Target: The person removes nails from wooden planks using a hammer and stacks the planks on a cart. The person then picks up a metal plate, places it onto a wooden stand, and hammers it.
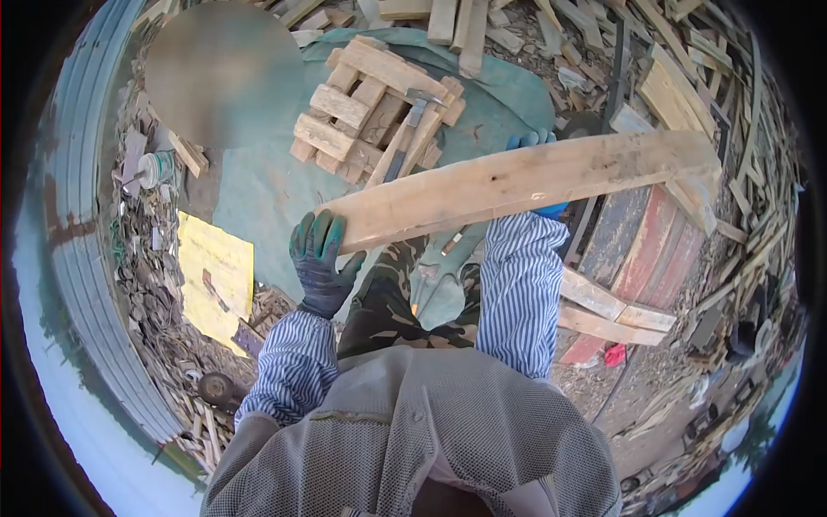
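A long, wide wooden board (pixel 508 179) is held up across my front, its right end higher in view than its left. My left hand (pixel 323 261), in a dark glove with green fingertips, grips the board's left end. Behind the board's middle is my right hand (pixel 543 207), in a blue glove; its fingertips show above the upper edge and part of the palm below. Beyond the board, short blocks lie in a crisscross stack (pixel 345 108) on a green cloth (pixel 258 189). A hammer (pixel 405 138) rests on the stack's right side.
Corrugated metal sheeting (pixel 86 198) stands at the left, near a yellow sheet (pixel 215 271). Red and dark planks (pixel 642 246) lie at the right, with two pale boards (pixel 616 312) beside them. Scrap wood (pixel 680 86) is heaped at the upper right.
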Available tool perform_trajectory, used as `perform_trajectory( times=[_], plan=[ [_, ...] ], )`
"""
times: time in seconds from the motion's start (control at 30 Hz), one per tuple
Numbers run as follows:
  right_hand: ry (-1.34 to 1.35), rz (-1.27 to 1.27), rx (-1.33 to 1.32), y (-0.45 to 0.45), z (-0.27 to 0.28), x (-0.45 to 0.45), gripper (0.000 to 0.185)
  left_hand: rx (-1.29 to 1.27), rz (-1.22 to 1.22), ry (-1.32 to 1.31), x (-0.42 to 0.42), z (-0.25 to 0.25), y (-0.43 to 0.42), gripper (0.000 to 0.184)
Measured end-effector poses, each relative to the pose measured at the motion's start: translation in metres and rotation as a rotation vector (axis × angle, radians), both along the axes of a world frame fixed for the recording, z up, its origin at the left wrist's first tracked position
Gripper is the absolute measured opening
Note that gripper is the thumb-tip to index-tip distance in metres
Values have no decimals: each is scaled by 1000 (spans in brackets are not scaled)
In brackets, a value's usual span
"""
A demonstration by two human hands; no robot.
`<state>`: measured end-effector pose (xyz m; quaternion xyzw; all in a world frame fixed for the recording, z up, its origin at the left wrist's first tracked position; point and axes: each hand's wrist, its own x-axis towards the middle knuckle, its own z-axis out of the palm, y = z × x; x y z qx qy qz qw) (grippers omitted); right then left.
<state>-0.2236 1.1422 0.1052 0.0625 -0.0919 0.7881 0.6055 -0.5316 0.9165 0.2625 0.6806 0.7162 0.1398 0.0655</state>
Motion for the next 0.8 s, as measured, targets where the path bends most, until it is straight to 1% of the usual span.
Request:
perform_trajectory(
  times=[0.03,0.07,0.13,0.17,0.2,0.27,0.33,0.37,0.43,0.47,0.5,0.53,0.6,0.7,0.8],
  plan=[
    [34,1,40,1,-2,-3,45,-3,-20,-73,-8,0,-2,68],
    [69,4,80,4,-6,-5,45,-23,-16,-82,-16,3,-7,69],
    [-13,-135,-83,-10,44,-27,43,-41,-29,-129,-22,2,-4,71],
    [10,-111,-81,-6,40,-27,43,-31,-60,-170,-26,4,-1,66],
    [38,-83,-84,-5,26,-25,42,-35,-76,-218,-30,7,0,64],
    [65,-72,-133,-8,28,-29,42,-48,87,-327,-34,3,-6,59],
    [68,-107,-209,-15,52,-35,41,-49,420,-439,-47,-14,-14,57],
    [40,-112,-236,-16,61,-34,41,-81,671,-680,-51,-22,-20,55],
    [-11,-111,-287,-17,73,-33,42,-159,754,-765,-63,-34,-26,56],
    [-24,-106,-224,-19,74,-32,39,-193,808,-798,-69,-36,-31,57],
    [-22,-87,-166,-19,74,-32,37,-164,656,-581,-68,-33,-33,59],
    [-9,-55,-111,-18,70,-36,34,-160,536,-431,-50,11,-11,59],
    [136,64,-225,-21,33,-33,37,3,789,-799,-41,7,-13,57],
    [129,-4,-431,-45,40,-58,33,-327,1086,-1300,-41,37,-30,55],
    [222,168,-94,-36,16,-111,36,-372,964,-1001,-87,47,-59,57]
  ],
)
